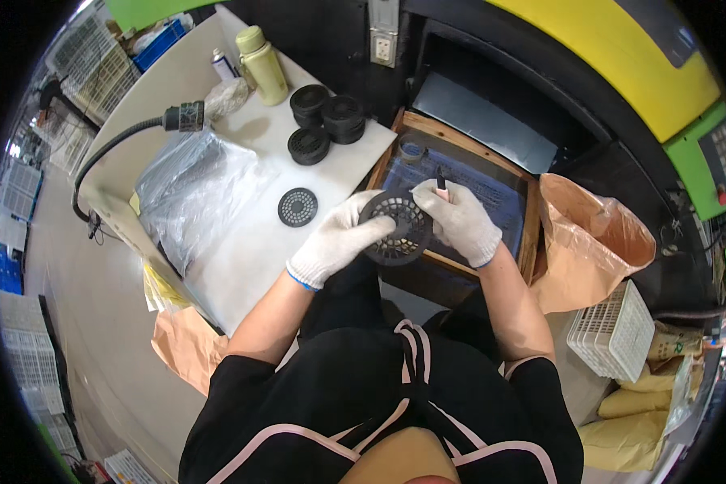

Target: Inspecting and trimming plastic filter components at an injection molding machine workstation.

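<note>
the left grip (340, 239) pinches a perforated black disc (394, 252) and the right grip (461, 219) clasps a slim dark tool (440, 178), seemingly for rim work, the next move wanting the disc steady.

Gloved left hand (343, 235) grips black perforated disc (407, 234); gloved right hand (461, 218) at its right edge, holds small dark-tipped tool (441, 182). Second disc (298, 207) lies flat on white counter (246, 266), near black disc stacks (343, 121). Pale green bottle (264, 71) stands behind, clear plastic sheet (198, 185) left.

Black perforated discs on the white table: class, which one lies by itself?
The single disc nearest the left hand; the other discs are stacked, farther from that hand.
</note>
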The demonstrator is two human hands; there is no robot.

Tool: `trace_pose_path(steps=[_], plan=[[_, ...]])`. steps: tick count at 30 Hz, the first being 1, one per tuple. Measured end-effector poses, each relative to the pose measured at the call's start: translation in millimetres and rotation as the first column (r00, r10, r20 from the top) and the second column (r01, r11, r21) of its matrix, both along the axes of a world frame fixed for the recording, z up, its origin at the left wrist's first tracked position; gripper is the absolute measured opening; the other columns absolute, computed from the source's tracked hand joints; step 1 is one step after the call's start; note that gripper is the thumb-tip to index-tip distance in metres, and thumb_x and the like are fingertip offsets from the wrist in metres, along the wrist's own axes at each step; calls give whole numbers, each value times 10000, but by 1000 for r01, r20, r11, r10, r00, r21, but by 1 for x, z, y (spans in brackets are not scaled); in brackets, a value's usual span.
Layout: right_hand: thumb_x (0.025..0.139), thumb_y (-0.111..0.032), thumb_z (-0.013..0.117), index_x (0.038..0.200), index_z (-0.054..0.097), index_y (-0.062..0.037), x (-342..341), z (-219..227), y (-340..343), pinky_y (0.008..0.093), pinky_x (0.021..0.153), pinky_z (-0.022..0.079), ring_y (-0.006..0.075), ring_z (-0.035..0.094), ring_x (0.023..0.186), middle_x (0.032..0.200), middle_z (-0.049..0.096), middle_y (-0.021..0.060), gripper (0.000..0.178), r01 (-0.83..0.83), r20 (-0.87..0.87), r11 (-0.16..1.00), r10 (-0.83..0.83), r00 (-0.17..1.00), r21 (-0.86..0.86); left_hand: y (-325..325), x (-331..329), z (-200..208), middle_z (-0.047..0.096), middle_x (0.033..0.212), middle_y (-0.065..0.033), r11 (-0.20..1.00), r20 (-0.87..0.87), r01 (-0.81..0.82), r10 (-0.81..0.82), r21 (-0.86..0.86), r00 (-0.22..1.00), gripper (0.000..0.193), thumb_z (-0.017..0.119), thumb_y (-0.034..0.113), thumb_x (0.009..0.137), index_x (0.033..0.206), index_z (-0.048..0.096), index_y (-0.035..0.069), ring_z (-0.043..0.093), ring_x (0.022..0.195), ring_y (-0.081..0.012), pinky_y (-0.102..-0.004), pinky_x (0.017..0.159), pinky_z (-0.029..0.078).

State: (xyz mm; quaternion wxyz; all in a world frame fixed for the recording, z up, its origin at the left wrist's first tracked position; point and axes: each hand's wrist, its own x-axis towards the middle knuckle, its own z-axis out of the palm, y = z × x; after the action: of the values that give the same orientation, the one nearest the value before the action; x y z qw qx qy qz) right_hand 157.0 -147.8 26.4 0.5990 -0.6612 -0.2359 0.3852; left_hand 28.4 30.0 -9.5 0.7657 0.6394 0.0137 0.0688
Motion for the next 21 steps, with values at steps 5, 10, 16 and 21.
trace_pose_path(steps=[5, 10, 16, 21], plan=[[972, -193, 554, 1049, 660, -43, -17, 13, -35, 191, 527, 368, 29, 446, 591, 723, 557, -45, 199, 30, -199, 981, 9, 980, 190, -26, -15, 17, 670, 1148, -73, 978, 1, -139, 140, -154, 990, 347, 600, 93, 951, 1260, 573, -63, 609, 1039, -111, -277, 933, 495], [946, -131, 642, 996, 643, -25, -44, 2, -40, 218, 645, 426, 39, 491, 719, 799, 577, -37, 117, 96, 63, 983, -107, 992, 156, -31, -21, 22, 678, 1118, -70, 986, 40, -93, 99, -140, 994, 325, 584, 84, 958, 1250, 581, -58, 618, 1007, -108, -280, 927, 495], [965, -200, 650, 982, 646, -32, -44, -1, -47, 219, 670, 427, 35, 495, 754, 823, 596, -41, 169, 137, 147, 981, -158, 977, 139, -33, -28, 24, 688, 1059, -58, 955, 66, -178, 199, -238, 978, 252, 567, 96, 974, 1191, 611, -26, 629, 930, -104, -269, 857, 514], [969, -201, 646, 1011, 654, -39, -48, 9, -49, 214, 625, 420, 24, 491, 709, 794, 590, -51, 167, 147, 54, 971, -159, 986, 190, -23, -33, 16, 691, 1071, -77, 963, 16, -226, 231, -150, 973, 263, 552, 119, 987, 1196, 605, -32, 639, 934, -115, -279, 841, 522]])
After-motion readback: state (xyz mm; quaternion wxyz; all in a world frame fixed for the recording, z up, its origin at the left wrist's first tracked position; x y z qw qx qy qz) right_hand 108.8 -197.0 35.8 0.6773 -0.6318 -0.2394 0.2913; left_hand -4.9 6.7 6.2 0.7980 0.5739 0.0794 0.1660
